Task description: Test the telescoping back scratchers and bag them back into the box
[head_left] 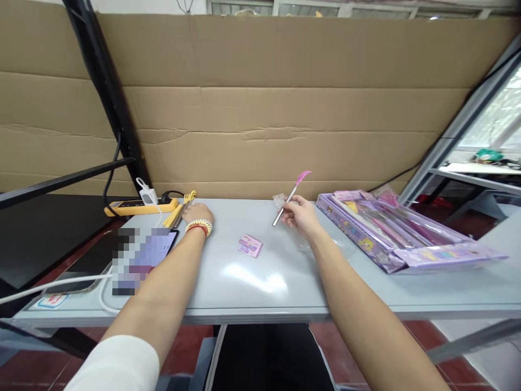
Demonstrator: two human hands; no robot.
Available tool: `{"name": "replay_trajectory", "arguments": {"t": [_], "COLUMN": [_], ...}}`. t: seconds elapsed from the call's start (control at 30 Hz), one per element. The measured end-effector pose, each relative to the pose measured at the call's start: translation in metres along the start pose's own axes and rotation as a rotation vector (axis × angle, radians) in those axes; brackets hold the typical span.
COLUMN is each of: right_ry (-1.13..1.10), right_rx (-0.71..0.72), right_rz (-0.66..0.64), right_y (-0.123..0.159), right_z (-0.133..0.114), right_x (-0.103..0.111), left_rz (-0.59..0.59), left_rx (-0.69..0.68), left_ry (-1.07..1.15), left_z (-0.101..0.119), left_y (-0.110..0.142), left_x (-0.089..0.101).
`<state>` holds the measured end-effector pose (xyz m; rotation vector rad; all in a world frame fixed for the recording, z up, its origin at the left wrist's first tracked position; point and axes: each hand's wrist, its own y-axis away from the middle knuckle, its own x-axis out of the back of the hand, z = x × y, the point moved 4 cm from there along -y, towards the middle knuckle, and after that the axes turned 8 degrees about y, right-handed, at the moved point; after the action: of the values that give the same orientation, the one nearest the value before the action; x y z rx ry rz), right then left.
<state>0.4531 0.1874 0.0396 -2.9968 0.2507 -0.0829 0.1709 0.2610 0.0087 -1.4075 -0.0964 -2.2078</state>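
My right hand (300, 215) pinches the silver stem of a small back scratcher (290, 197), its pink claw-shaped head tilted up and right. Beside these fingers lies crumpled clear plastic film (279, 200), with more under the wrist. At the back left, my left hand (197, 212) rests on the table, fingers curled at a yellow-headed back scratcher (189, 197) lying next to other thin sticks; its fingertips are partly hidden. A small pink-purple printed card (249, 246) lies flat between my hands.
A purple display box (366, 231) with several wrapped sticks stands open on the right. On the left are a yellow power strip (140, 207) with a white charger (147, 194), a phone (157, 252), a dark tablet-like slab (83, 263) and a white cable (52, 284). Cardboard (260, 108) walls the back.
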Motion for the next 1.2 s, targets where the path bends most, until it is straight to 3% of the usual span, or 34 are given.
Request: {"name": "replay_trajectory", "arguments": {"t": [0.17, 0.3, 0.37, 0.47, 0.57, 0.73, 1.2], "right_ry": [-0.023, -0.152, -0.255, -0.384, -0.464, -0.453, -0.413], "right_rx": [-0.021, -0.037, -0.027, -0.029, -0.06, -0.102, -0.048], "right_rz": [-0.013, 0.048, 0.101, 0.171, 0.191, 0.103, 0.014], "right_y": [0.001, -0.001, -0.002, -0.003, -0.003, -0.001, -0.004], "right_z": [0.004, 0.008, 0.008, 0.007, 0.007, 0.008, 0.015], "right_x": [0.0, 0.01, 0.018, 0.028, 0.031, 0.017, 0.005], "left_rz": [-0.191, -0.352, -0.36, -0.326, -0.289, -0.232, -0.206], "left_rx": [-0.214, -0.609, -0.769, -0.877, -0.91, -0.886, -0.878], "left_ry": [-0.02, 0.162, 0.28, 0.337, 0.323, 0.298, 0.226], "left_z": [0.024, 0.054, 0.062, 0.065, 0.065, 0.067, 0.067], "left_y": [0.023, 0.061, 0.08, 0.098, 0.105, 0.105, 0.1], "left_x": [0.006, 0.013, 0.018, 0.02, 0.02, 0.019, 0.015]}}
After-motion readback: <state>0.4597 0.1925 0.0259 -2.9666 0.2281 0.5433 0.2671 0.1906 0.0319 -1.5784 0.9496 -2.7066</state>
